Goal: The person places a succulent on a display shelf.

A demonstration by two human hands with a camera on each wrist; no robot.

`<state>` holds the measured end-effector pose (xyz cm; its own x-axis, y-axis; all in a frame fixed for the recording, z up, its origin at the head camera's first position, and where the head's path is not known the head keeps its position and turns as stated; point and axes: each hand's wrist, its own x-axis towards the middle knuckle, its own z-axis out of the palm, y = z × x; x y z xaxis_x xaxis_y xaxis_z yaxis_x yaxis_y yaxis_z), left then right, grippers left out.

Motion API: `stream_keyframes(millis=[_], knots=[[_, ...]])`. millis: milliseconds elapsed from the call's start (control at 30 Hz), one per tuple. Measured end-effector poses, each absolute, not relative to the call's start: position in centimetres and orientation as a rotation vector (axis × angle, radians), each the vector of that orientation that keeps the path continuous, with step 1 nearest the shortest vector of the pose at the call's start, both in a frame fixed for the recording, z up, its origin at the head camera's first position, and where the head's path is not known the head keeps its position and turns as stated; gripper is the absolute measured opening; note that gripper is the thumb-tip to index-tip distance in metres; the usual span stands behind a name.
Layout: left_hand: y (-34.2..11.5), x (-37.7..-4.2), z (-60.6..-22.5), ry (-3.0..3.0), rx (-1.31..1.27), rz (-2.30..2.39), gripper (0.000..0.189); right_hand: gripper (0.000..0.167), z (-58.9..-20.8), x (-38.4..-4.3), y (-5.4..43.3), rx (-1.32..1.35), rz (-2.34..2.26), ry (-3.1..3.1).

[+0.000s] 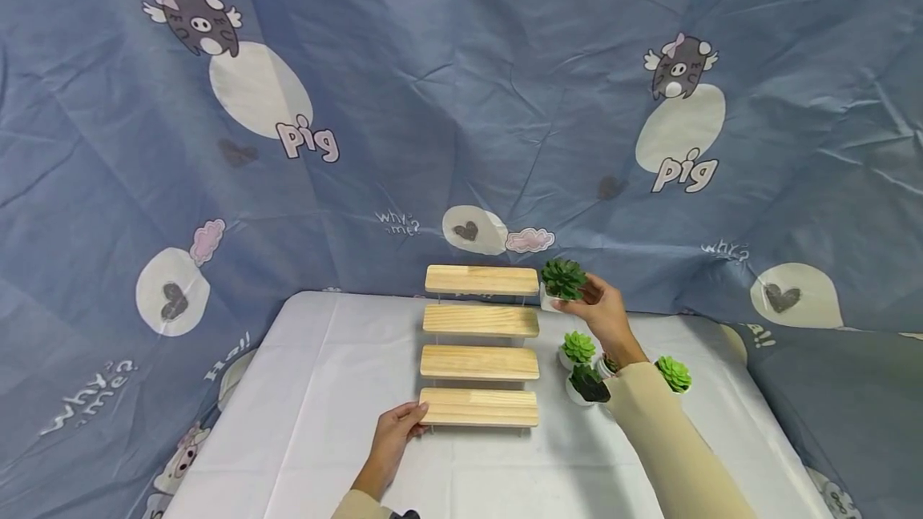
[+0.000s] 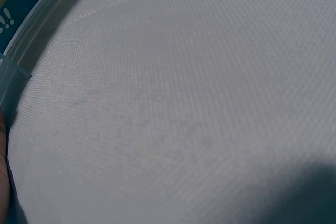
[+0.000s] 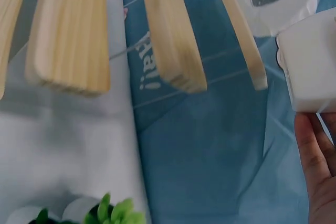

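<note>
A four-step wooden display stand with clear supports stands on the white table, its steps rising toward the back. My left hand grips the left end of the lowest step; in the left wrist view only a sliver of finger shows at the left edge. Beside the right end of the top step, my right hand holds a dark green potted succulent upright. Its white pot is raised near step height in the right wrist view, with fingers against the pot's lower part.
Several small potted succulents stand right of the stand, among them a bright green one and a dark one. Another bright green succulent is beyond the right forearm. A blue patterned cloth hangs behind the white table.
</note>
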<state>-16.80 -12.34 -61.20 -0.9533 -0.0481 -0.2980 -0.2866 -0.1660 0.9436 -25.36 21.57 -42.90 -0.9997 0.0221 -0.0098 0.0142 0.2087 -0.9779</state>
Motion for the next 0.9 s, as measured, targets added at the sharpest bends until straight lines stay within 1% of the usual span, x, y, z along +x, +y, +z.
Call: stream_keyframes(millis=[133,233,333,767,900], knots=[[-12.3,-16.8,-61.3,1.908,-0.410,2.228,0.039,0.087,-42.5,-26.4,20.2,0.048,2.002,-2.398],[-12.3,-16.8,-61.3,1.907,-0.407,2.222,0.038,0.077,-42.1,-27.1,19.0,0.112,2.028,-2.353],[-12.4,-16.8,-61.3,1.898,-0.410,2.229,0.036,0.072,-41.7,-27.8,17.8,0.142,2.048,-2.323],[-12.5,-16.6,-61.0,1.877,-0.398,2.249,0.036,0.065,-40.9,-29.9,13.3,0.288,2.104,-2.313],[-12.6,-16.7,-61.0,1.873,-0.382,2.241,0.036,0.062,-40.9,-30.4,12.1,0.292,2.077,-2.349]])
